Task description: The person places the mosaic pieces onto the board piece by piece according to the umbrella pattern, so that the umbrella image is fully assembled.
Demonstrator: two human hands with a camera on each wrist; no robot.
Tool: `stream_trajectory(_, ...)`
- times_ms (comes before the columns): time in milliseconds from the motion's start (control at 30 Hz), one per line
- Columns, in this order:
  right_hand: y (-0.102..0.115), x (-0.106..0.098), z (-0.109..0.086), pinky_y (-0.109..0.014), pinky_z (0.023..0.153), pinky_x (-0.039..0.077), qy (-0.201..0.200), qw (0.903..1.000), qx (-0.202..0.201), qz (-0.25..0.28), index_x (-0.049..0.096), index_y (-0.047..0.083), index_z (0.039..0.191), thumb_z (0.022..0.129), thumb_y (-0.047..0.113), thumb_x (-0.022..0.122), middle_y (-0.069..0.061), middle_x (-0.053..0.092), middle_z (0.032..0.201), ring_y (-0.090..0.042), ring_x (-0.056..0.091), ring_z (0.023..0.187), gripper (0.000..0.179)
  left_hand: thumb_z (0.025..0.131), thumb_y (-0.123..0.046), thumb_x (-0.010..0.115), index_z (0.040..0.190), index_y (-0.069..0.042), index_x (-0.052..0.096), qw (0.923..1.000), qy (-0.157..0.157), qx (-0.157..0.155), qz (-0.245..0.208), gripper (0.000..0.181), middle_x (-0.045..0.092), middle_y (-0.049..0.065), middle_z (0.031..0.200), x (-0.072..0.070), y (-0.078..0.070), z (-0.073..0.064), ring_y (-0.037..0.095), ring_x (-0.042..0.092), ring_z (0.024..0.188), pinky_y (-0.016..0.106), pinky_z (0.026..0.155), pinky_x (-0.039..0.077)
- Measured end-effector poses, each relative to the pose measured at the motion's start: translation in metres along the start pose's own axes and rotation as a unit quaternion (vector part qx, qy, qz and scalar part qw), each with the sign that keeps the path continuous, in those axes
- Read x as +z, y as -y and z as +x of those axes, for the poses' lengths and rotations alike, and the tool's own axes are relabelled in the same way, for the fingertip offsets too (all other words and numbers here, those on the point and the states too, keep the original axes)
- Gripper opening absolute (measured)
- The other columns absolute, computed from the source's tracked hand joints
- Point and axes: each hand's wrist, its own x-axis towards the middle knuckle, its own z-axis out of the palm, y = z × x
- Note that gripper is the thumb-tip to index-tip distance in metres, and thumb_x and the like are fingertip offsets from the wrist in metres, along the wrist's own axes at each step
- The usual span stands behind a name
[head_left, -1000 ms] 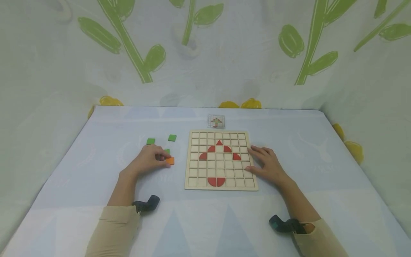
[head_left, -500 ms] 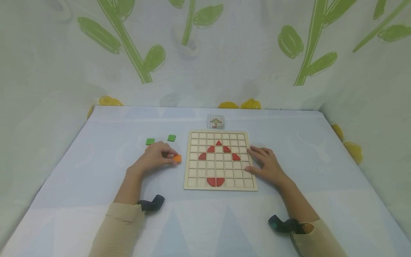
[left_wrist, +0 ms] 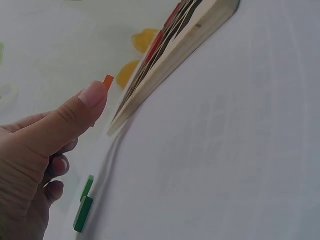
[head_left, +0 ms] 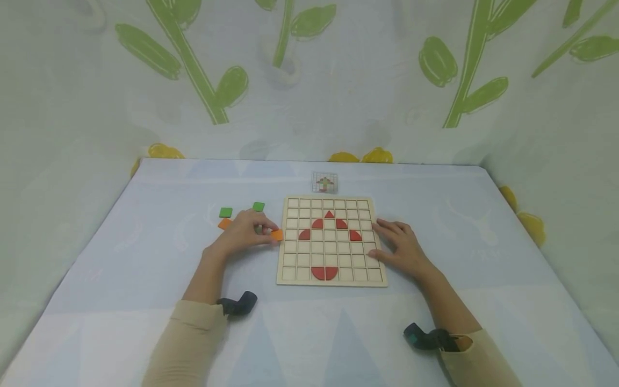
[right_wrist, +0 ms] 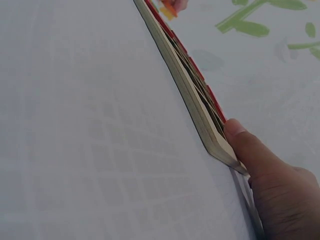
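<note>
My left hand pinches an orange square tile between thumb and fingers, right at the left edge of a wooden grid board. In the left wrist view the orange tile pokes out past the thumb tip. Red pieces sit in the board's cells: a triangle near the top, several quarter-rounds such as one at the right, and two at the bottom. My right hand rests on the board's right edge with relaxed fingers; its thumb lies over the rim.
Beyond the board lies a small pattern card. Around the left hand are two green tiles, one farther left and one behind the fingers, plus another orange tile. A patterned wall backs the white table.
My left hand has carried the orange tile rightward from the loose tiles up to the board's left edge, uncovering a second orange tile. The right hand has stayed in place.
</note>
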Motion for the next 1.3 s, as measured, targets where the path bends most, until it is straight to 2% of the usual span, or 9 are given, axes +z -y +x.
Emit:
stream_trajectory(200,0.000,0.000,0.000,-0.059,0.103,0.026,0.001,1.0000,-0.008,0.005,0.050,0.009,0.137,0.078,0.036,0.074,-0.012,0.040,0.146,-0.037,0.029,0.130,0.069,0.066,-0.024,0.086,0.089,-0.010,0.076,0.9993,-0.003,0.036,-0.010,0.028,0.055,-0.008,0.065,0.007,-0.003,0.009,0.011,0.046,0.066,0.027,0.065,0.037)
stream_trajectory(467,0.000,-0.001,0.001,-0.060,0.102,0.026,0.005,1.0000,-0.001,-0.005,0.049,0.009,0.137,0.079,0.038,0.073,-0.013,0.040,0.147,-0.038,0.029,0.130,0.069,0.066,-0.025,0.086,0.090,-0.012,0.076,0.9998,0.003,0.021,-0.006,0.029,0.055,-0.009,0.066,0.014,-0.011,0.016,0.012,0.043,0.069,0.028,0.066,0.034)
stream_trajectory(733,0.001,-0.002,0.001,-0.060,0.103,0.026,0.003,1.0000,-0.001,-0.001,0.049,0.009,0.137,0.078,0.037,0.074,-0.013,0.040,0.146,-0.039,0.029,0.130,0.070,0.067,-0.032,0.085,0.092,-0.016,0.076,0.9995,0.016,-0.006,0.027,0.030,0.055,-0.011,0.068,0.021,-0.021,0.022,0.012,0.041,0.073,0.029,0.068,0.032)
stream_trajectory(1000,-0.001,0.000,0.001,-0.060,0.102,0.026,0.003,1.0000,-0.004,-0.004,0.049,0.010,0.137,0.078,0.037,0.073,-0.013,0.040,0.146,-0.038,0.029,0.130,0.070,0.068,-0.036,0.083,0.093,-0.016,0.076,0.9987,0.025,0.008,0.043,0.033,0.056,-0.010,0.069,0.031,-0.030,0.033,0.013,0.043,0.076,0.031,0.073,0.032)
stream_trajectory(1200,-0.002,0.000,0.001,-0.060,0.102,0.026,0.001,0.9999,-0.010,-0.004,0.049,0.009,0.137,0.078,0.038,0.074,-0.013,0.040,0.146,-0.038,0.029,0.130,0.070,0.070,-0.036,0.082,0.095,-0.017,0.076,0.9988,0.039,0.005,0.028,0.031,0.055,-0.011,0.069,0.039,-0.034,0.040,0.012,0.044,0.077,0.031,0.077,0.034)
stream_trajectory(1300,-0.002,0.000,0.001,-0.061,0.102,0.026,0.002,1.0000,-0.009,-0.003,0.049,0.009,0.137,0.078,0.037,0.074,-0.013,0.040,0.146,-0.039,0.029,0.130,0.070,0.071,-0.037,0.082,0.095,-0.018,0.076,0.9989,0.036,0.017,0.026,0.031,0.054,-0.010,0.068,0.043,-0.036,0.044,0.012,0.044,0.076,0.031,0.077,0.033)
